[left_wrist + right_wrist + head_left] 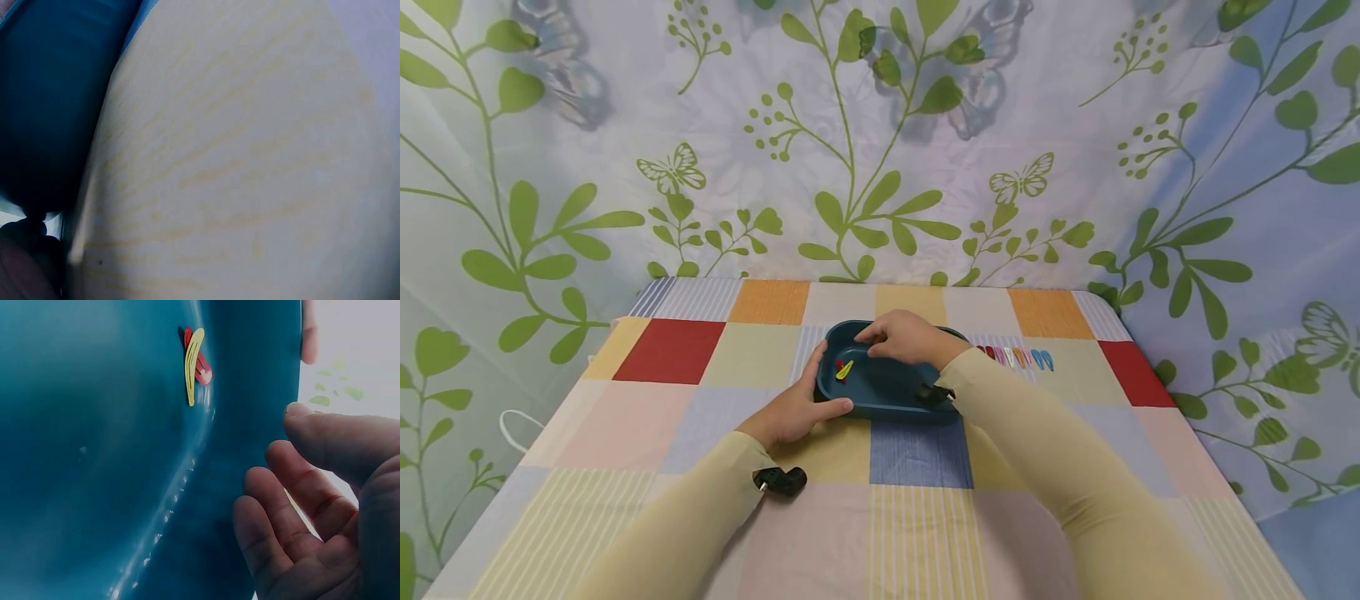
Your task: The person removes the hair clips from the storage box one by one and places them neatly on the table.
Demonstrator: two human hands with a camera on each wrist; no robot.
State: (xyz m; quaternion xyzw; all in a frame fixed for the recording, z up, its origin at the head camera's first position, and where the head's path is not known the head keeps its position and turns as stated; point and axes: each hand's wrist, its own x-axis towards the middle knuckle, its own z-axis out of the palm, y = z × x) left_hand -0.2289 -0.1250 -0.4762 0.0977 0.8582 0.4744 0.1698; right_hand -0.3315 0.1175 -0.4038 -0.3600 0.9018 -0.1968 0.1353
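A dark teal tray (880, 408) stands on the cloth. At its left end lie a yellow snap hair clip (846, 370) and a red hair clip (204, 374), the yellow one crossing over the red. My left hand (797, 408) rests against the tray's left front corner, fingers straight along the left side and thumb along the front wall. Over the tray hovers my right hand (906, 337); its fingers (259, 528) are loosely bent with nothing between them. To the right of the tray, a row of several hair clips (1018, 358) in red, pink, white, orange and blue is partly hidden by my right forearm.
A patchwork-patterned cloth (760, 354) covers the table. Behind it hangs a curtain (722, 242) printed with leaves and butterflies. A white cord (512, 425) loops at the table's left edge. Black camera mounts sit at both wrists.
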